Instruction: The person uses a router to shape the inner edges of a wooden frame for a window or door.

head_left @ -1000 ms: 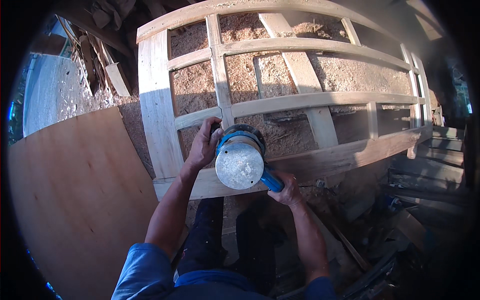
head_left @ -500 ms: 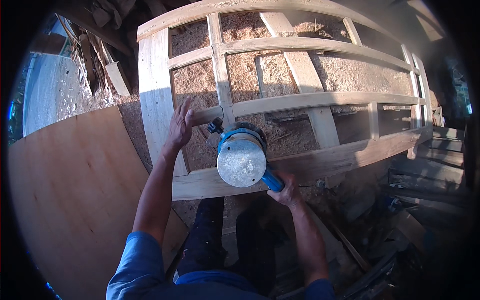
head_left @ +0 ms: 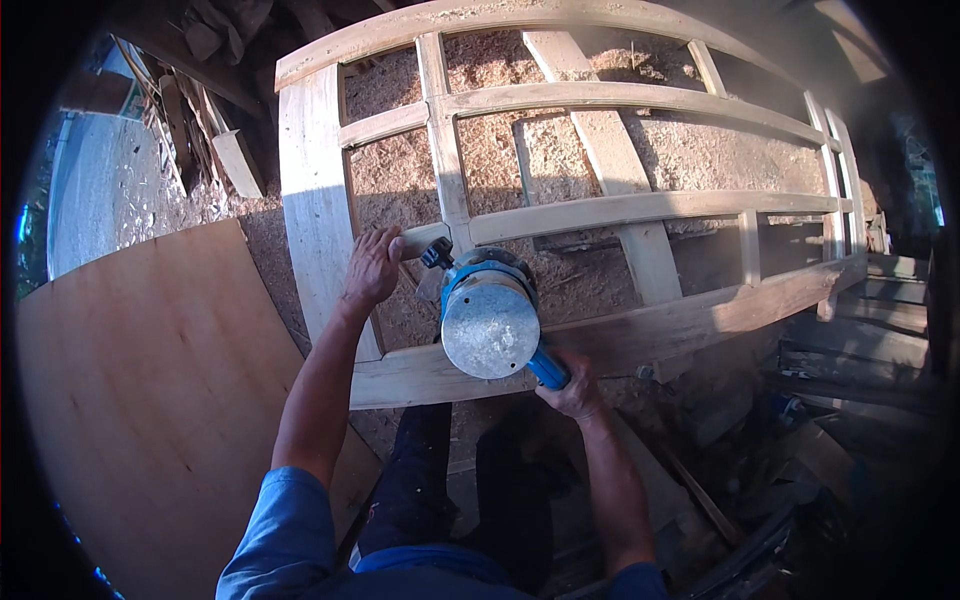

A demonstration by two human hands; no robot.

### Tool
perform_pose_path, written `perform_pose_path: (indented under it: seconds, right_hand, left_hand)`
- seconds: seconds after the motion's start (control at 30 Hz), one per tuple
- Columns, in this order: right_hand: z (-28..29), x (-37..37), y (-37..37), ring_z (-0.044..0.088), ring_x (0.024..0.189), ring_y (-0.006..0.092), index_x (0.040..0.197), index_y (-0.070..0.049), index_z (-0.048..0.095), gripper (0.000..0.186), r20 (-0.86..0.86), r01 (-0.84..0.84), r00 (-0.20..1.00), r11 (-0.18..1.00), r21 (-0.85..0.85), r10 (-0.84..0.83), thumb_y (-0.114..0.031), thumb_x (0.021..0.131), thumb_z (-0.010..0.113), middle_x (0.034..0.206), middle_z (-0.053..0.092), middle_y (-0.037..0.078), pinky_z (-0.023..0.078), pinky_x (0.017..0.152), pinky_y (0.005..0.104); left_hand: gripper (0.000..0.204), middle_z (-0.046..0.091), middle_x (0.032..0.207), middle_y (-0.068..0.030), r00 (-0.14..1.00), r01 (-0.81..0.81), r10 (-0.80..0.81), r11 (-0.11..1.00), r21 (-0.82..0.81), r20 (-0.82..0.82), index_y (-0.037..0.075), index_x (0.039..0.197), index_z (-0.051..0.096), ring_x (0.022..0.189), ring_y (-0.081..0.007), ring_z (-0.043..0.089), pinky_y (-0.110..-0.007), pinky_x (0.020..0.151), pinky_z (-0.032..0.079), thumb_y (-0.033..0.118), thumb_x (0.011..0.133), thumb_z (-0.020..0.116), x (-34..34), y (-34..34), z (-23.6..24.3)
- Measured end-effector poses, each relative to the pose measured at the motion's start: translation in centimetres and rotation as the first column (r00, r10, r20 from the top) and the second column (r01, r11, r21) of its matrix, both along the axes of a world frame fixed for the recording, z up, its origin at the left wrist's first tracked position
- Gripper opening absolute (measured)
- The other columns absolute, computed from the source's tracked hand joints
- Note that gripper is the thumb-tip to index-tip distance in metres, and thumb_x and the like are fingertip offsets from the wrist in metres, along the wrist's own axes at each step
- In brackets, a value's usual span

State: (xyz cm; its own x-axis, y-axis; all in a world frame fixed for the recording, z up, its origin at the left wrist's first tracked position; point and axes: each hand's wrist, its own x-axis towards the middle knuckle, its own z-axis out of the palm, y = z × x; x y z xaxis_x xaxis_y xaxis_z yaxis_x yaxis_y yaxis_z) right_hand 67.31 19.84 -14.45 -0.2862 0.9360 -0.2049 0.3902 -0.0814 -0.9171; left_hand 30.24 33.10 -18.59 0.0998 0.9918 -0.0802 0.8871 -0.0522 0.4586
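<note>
The power tool (head_left: 490, 318) is showing a mottled metal cap (head_left: 490, 330) and a smooth, plastic-looking blue handle (head_left: 548, 369). The wooden frame (head_left: 315, 200) and cloth sleeve (head_left: 288, 520) are looking matt, the sawdust (head_left: 395, 180) is looking rough, the brown board (head_left: 160, 400) smooth.

Pale wooden lattice frame (head_left: 560, 214) lies flat; silver-capped power tool (head_left: 490, 330) stands over its seven-o'clock edge, blue handle (head_left: 547, 368) toward four, black knob (head_left: 437, 253) toward eleven.

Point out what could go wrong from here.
Only the right hand holds the blue-handled power tool, so it might twist or slip.
The left hand is at the wooden frame, close beside the tool, so it could be injured if the tool shifts.
</note>
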Motion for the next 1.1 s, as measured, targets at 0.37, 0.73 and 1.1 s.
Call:
perform_pose_path:
  seconds: [0.37, 0.73, 1.1]
  right_hand:
    - [0.1, -1.0, -0.1, 0.070, 0.079, 0.0348, 0.102, -0.003, 0.065, 0.043, 0.026, 0.101, 0.994, 0.966, 0.240, -0.110, -0.013, 0.062, 0.076, 0.087, 0.068, 0.018, 0.055, 0.068, 0.0398]
    - [0.2, -1.2, 0.6, 0.070, 0.085, 0.0348, 0.106, -0.002, 0.064, 0.046, 0.033, 0.052, 0.998, 0.998, -0.041, -0.050, -0.012, 0.062, 0.074, 0.092, 0.068, 0.019, 0.055, 0.073, 0.0406]
    - [0.5, -2.2, 1.5, 0.069, 0.087, 0.0345, 0.109, -0.002, 0.064, 0.046, -0.043, 0.088, 0.995, 0.995, -0.049, -0.090, -0.010, 0.064, 0.073, 0.094, 0.068, 0.019, 0.055, 0.075, 0.0400]
  left_hand:
    - [0.040, 0.061, 0.121, -0.0191, 1.000, -0.012, 0.013, 0.999, -0.033, 0.012, -0.002, 0.120, 0.060, 0.114, -0.0363, 0.053, -0.044, 0.103, 0.037, 0.028, 0.101, 0.041, -0.1, 0.3, 0.2]
    - [0.039, 0.063, 0.118, -0.0185, 1.000, -0.010, 0.011, 0.999, -0.037, 0.016, -0.001, 0.121, 0.060, 0.112, -0.0351, 0.055, -0.043, 0.102, 0.038, 0.026, 0.100, 0.042, 0.1, 0.4, 0.8]
    - [0.039, 0.062, 0.119, -0.0195, 1.000, 0.002, -0.001, 0.998, -0.067, 0.012, 0.001, 0.122, 0.060, 0.114, -0.0356, 0.055, -0.043, 0.103, 0.038, 0.027, 0.101, 0.040, -0.3, 0.6, 0.6]
